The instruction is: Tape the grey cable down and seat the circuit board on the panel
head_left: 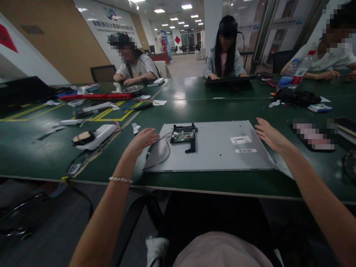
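On the worktop (191,108), by its near edge, lies the panel (211,147); the left hand (142,141) and right hand (271,136) flank its short edges, fingers extended, clamped on nothing; even two-sided support, clear of board (183,136) and cable (169,148), suits best.

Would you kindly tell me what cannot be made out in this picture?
In the head view:
The print on the white labels is too small and blurred to read.
The underside of the gray panel is hidden against the table.
Whether the left hand or the right hand touches the panel: the viewing angle does not settle it.
The black object at far left is cut off by the left edge.
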`<state>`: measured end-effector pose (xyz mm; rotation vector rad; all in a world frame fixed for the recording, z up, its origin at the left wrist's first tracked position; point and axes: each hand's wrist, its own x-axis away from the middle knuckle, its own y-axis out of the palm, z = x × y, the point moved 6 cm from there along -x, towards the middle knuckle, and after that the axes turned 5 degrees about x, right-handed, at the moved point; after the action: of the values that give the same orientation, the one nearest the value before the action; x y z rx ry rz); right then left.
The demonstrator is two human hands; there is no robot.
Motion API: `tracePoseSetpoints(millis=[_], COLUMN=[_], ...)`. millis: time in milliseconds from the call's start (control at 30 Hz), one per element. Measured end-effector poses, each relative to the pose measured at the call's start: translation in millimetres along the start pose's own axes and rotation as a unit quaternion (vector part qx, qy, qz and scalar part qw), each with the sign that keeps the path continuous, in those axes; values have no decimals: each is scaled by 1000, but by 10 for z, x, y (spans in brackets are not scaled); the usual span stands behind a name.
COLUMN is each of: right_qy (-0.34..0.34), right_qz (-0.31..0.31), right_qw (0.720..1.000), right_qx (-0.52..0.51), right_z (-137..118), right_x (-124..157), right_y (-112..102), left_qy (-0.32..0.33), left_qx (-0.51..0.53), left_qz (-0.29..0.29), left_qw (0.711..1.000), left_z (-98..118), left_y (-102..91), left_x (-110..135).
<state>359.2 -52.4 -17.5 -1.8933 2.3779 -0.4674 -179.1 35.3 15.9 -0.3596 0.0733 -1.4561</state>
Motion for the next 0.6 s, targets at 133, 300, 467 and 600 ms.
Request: tracePoseSetpoints(millis=[133,300,467,600], right_qy=[-25,-98,-112,-188], right_qz=[44,69,99,94], right_qw=[991,946,905,872], right_qx=[123,303,399,443], right_z=[20,26,160,62], right_x=[-34,-81,-60,1], right_y=[-97,-118,-97,112], left_qy=[20,31,57,72], left_qx=[1,16,-51,-132], left_qz=[-15,-37,-19,-26], left_qw=[1000,999,997,988], left_z=[27,38,113,167], left_y=[211,409,596,778], left_x=[168,317,452,579])
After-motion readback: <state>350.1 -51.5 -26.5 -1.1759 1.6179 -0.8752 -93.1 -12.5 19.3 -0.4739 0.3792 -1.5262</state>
